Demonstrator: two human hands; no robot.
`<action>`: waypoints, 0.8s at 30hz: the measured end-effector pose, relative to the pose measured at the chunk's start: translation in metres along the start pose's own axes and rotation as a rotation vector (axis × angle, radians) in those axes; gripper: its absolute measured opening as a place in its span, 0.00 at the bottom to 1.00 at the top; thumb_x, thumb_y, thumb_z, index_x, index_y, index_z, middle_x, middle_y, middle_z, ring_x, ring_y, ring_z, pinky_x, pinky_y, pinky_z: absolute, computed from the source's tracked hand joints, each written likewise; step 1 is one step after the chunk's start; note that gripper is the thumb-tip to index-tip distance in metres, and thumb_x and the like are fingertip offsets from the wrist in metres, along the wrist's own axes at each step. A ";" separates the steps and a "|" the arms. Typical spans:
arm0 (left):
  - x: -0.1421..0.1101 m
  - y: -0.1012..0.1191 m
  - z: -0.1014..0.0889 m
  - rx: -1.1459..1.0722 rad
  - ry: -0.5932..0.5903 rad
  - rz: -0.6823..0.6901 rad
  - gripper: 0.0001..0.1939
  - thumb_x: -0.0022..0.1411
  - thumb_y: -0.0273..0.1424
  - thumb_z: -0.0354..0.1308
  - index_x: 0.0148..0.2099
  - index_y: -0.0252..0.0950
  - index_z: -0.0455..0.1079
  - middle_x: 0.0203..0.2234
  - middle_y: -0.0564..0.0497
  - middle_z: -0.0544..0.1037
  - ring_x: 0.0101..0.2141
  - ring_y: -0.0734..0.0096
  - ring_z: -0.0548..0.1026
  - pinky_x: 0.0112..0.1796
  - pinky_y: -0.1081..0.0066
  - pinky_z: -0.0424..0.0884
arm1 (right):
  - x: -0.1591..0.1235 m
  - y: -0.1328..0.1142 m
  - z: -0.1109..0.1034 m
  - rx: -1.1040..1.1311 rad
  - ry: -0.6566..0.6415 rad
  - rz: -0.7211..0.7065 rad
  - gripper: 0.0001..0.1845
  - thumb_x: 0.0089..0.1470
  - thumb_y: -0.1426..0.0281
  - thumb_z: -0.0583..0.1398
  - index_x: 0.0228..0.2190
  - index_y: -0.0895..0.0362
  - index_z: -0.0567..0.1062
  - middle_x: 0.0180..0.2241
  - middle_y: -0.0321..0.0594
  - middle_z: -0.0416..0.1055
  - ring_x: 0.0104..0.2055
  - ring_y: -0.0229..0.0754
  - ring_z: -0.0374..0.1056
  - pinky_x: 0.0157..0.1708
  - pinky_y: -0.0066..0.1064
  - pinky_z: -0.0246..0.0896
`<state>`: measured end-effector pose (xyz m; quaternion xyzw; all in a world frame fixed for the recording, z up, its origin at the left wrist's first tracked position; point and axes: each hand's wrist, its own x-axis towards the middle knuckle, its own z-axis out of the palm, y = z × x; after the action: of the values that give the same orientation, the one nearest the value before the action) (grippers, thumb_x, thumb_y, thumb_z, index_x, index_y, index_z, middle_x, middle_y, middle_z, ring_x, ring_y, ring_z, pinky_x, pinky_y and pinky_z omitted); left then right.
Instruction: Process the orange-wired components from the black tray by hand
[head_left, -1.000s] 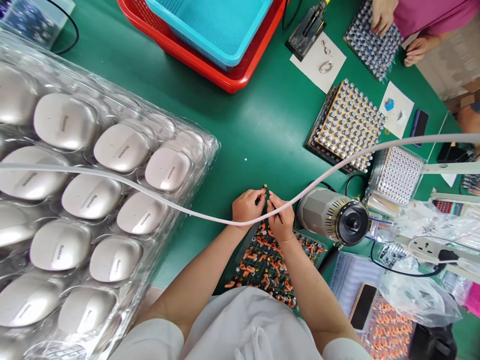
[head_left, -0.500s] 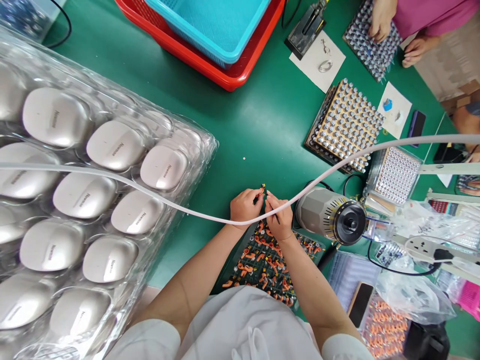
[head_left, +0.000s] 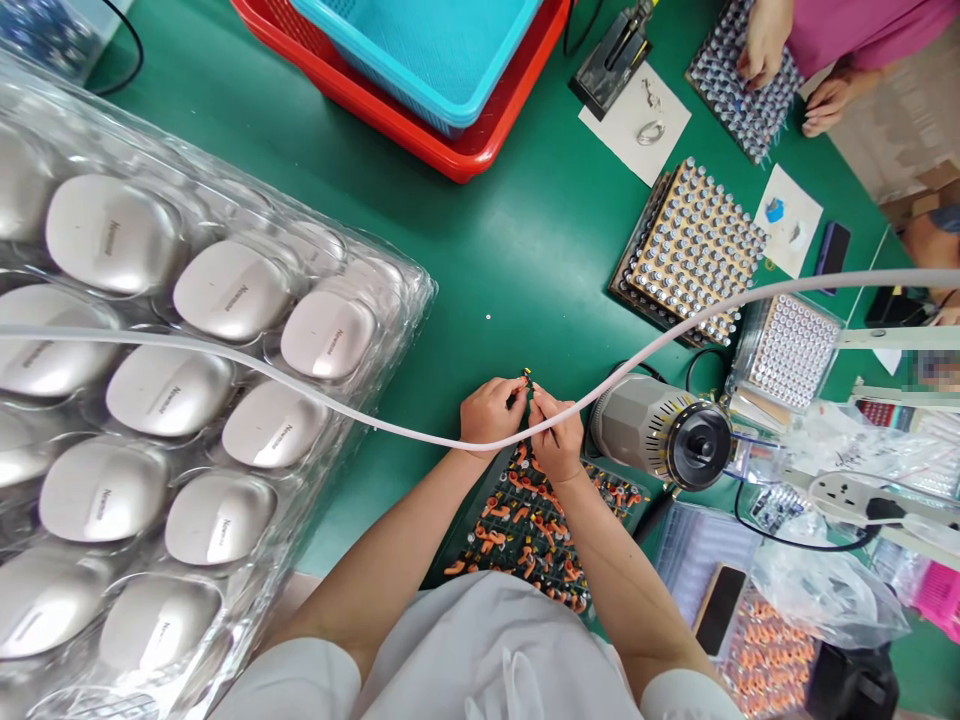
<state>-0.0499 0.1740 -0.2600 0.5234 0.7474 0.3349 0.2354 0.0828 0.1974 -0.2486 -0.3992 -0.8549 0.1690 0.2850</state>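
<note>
Between the fingertips of both hands is a tiny dark part with a yellow spot (head_left: 527,373), too small to name surely. My left hand (head_left: 489,410) is closed in a pinch on its left side. From the right, my right hand (head_left: 556,432) pinches at the same small part, fingers bent together. Just below the hands and under my forearms lies a dark green tray (head_left: 480,560), filled with many small orange pieces (head_left: 491,540) bearing dark and yellow bits. A pale tube (head_left: 420,437) crosses the view in front of my hands.
Clear trays of silvery cases (head_left: 232,290) fill the left. Red (head_left: 450,160) and blue (head_left: 442,115) baskets stand at the back. Right of my hands is a grey cylindrical device (head_left: 637,425). Beyond it sits a block of small cylinders (head_left: 697,250). A co-worker's hand (head_left: 765,45) works at the upper right.
My right hand has shifted very slightly; both hands stay pinched at the same small part. The co-worker's hands at the upper right move a little.
</note>
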 end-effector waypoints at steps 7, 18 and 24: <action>-0.001 -0.002 0.002 -0.066 0.022 0.005 0.09 0.62 0.32 0.55 0.42 0.38 0.74 0.32 0.50 0.80 0.32 0.71 0.76 0.35 0.73 0.69 | 0.011 -0.013 -0.012 -0.015 0.097 0.135 0.15 0.56 0.74 0.59 0.47 0.56 0.71 0.42 0.47 0.77 0.40 0.45 0.75 0.39 0.37 0.69; 0.009 0.001 -0.008 -0.071 0.045 0.000 0.08 0.61 0.31 0.56 0.41 0.40 0.75 0.33 0.50 0.79 0.30 0.73 0.75 0.33 0.75 0.69 | -0.005 -0.054 -0.061 0.125 0.168 0.495 0.13 0.56 0.73 0.58 0.45 0.55 0.74 0.38 0.45 0.76 0.31 0.44 0.75 0.35 0.38 0.74; 0.053 0.008 -0.012 0.012 0.019 0.025 0.10 0.60 0.29 0.57 0.43 0.41 0.75 0.36 0.48 0.78 0.35 0.68 0.75 0.36 0.72 0.69 | -0.043 -0.079 -0.091 0.144 0.118 0.510 0.15 0.54 0.74 0.59 0.44 0.54 0.75 0.40 0.45 0.77 0.38 0.49 0.75 0.38 0.43 0.74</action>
<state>-0.0712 0.2230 -0.2462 0.5307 0.7452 0.3380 0.2209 0.1149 0.1203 -0.1517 -0.5897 -0.6943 0.2720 0.3101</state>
